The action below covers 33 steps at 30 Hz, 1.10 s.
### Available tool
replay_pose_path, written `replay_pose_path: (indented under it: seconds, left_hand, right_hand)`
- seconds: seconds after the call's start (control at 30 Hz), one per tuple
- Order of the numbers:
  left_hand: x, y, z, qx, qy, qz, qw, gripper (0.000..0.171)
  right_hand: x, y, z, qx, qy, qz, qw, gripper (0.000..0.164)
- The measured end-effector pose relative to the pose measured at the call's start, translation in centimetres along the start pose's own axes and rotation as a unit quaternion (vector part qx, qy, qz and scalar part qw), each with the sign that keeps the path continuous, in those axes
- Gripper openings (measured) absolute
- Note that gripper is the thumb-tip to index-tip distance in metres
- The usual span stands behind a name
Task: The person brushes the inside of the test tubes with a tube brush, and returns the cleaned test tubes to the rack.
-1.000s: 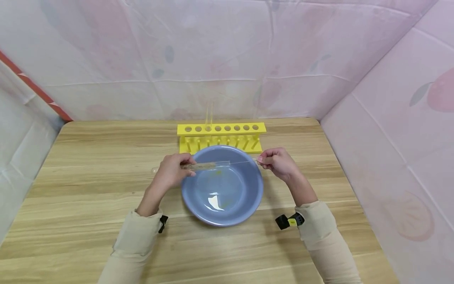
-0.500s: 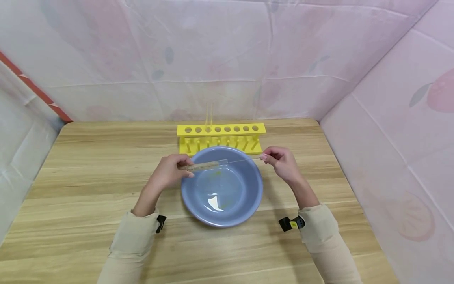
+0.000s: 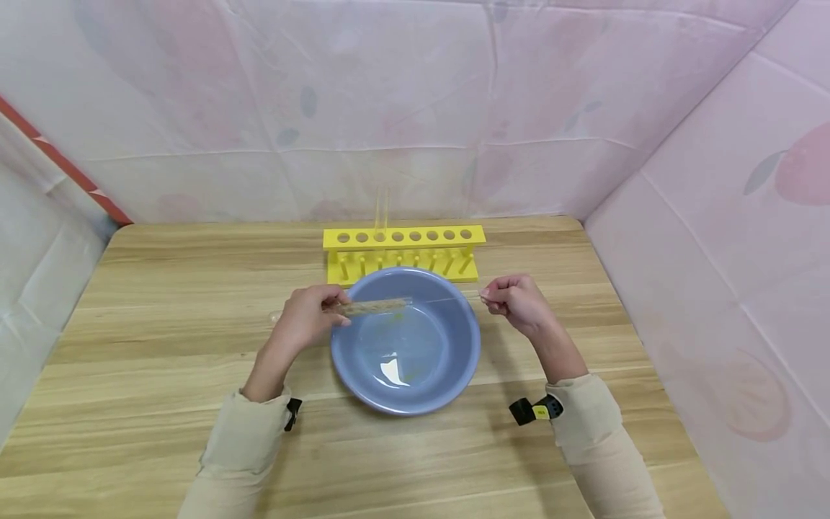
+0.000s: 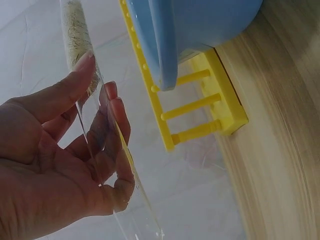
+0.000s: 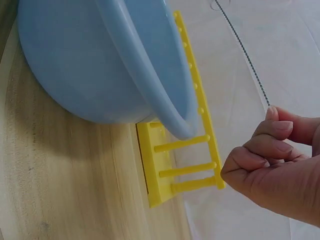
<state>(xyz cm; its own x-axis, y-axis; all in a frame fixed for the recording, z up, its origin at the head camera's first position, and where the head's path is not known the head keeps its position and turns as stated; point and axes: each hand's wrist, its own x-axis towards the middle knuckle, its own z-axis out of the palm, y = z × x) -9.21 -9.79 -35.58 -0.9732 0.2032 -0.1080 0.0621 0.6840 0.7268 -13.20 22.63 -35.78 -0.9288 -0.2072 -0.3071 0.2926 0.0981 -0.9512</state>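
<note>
My left hand (image 3: 303, 316) holds a clear glass test tube (image 4: 136, 222) almost level over the basin's far left part, mouth to the right. Inside the tube, the pale bristles of a test tube brush (image 3: 375, 307) lie close to the mouth. Thumb and fingers wrap the glass in the left wrist view, just below the bristles (image 4: 78, 35). To the right of the basin, my right hand (image 3: 519, 304) pinches the brush's thin twisted wire handle (image 5: 245, 54) between thumb and forefinger. The wire's end is hidden by the fingers.
Beneath the tube stands a blue plastic basin (image 3: 405, 408) with shiny water inside. Right behind it is a yellow test tube rack (image 3: 415, 244), with one clear test tube (image 3: 382, 205) upright in it. A wooden table (image 3: 162, 288) carries everything, and patterned cloth (image 3: 402, 108) hangs behind.
The bristles have shifted toward the tube's mouth. My left hand has drifted slightly left with the tube. My right hand has moved a little right, rising and then dropping back.
</note>
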Motion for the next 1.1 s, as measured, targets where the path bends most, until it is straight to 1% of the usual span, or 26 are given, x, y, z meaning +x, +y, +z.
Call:
replay_pose_path:
  seconds: [0.03,0.1,0.17,0.2,0.27,0.33,0.4,0.47,0.57,0.67,0.7,0.77,0.9,1.0,1.1]
  left_hand:
    - [0.0,0.0,0.0,0.001,0.001,-0.001,1.0,0.014]
    - [0.0,0.0,0.1,0.0,0.001,-0.001,1.0,0.014]
    - [0.0,-0.1,0.0,-0.002,0.001,0.0,1.0,0.014]
    - [-0.1,-0.1,0.0,-0.006,0.0,0.002,1.0,0.014]
    - [-0.1,-0.3,-0.1,-0.013,-0.002,0.006,0.9999,0.014]
    - [-0.1,-0.5,-0.3,-0.02,-0.005,0.009,0.9997,0.014]
    - [-0.1,-0.7,-0.5,-0.027,-0.01,0.01,0.9995,0.015]
    - [-0.1,-0.9,-0.6,-0.032,-0.017,0.012,0.9993,0.016]
    - [-0.1,-1.1,-0.7,-0.037,-0.024,0.015,0.9989,0.016]
    - [-0.2,-1.2,-0.8,-0.038,-0.025,0.015,0.9989,0.016]
    - [-0.2,-1.2,-0.9,-0.036,-0.024,0.013,0.999,0.016]
    - [-0.3,-1.1,-0.9,-0.029,-0.017,0.01,0.9994,0.016]
    - [-0.4,-0.9,-0.8,-0.016,-0.001,0.009,0.9998,0.015]
    - [-0.5,-0.8,-0.7,-0.011,0.005,0.01,0.9999,0.015]
    - [-0.7,-0.8,-0.7,-0.009,0.004,0.012,0.9999,0.015]
  right_hand:
    - [0.0,0.0,-0.1,0.005,-0.003,0.005,1.0,0.032]
    - [0.0,0.0,-0.2,-0.004,-0.001,0.003,1.0,0.03]
    - [0.0,0.2,-0.3,-0.03,0.005,-0.014,0.999,0.026]
    - [0.0,0.3,-0.4,-0.052,0.009,-0.028,0.998,0.022]
    - [0.0,0.5,-0.5,-0.098,0.022,-0.059,0.993,0.016]
    - [-0.1,0.7,-0.7,-0.142,0.032,-0.091,0.985,0.013]
    - [-0.1,0.8,-0.9,-0.175,0.04,-0.123,0.976,0.013]
    - [-0.1,0.9,-1.0,-0.186,0.045,-0.15,0.97,0.014]
    - [-0.2,1.0,-1.1,-0.184,0.056,-0.188,0.963,0.014]
    - [-0.3,1.0,-1.1,-0.184,0.066,-0.206,0.959,0.014]
    - [-0.3,0.9,-1.1,-0.184,0.067,-0.203,0.959,0.014]
    - [-0.3,0.8,-1.2,-0.188,0.068,-0.183,0.963,0.015]
    - [-0.3,0.7,-1.4,-0.169,0.066,-0.114,0.977,0.016]
    - [-0.3,0.5,-1.4,-0.132,0.055,-0.068,0.987,0.017]
    - [-0.2,0.4,-1.4,-0.092,0.04,-0.037,0.994,0.023]
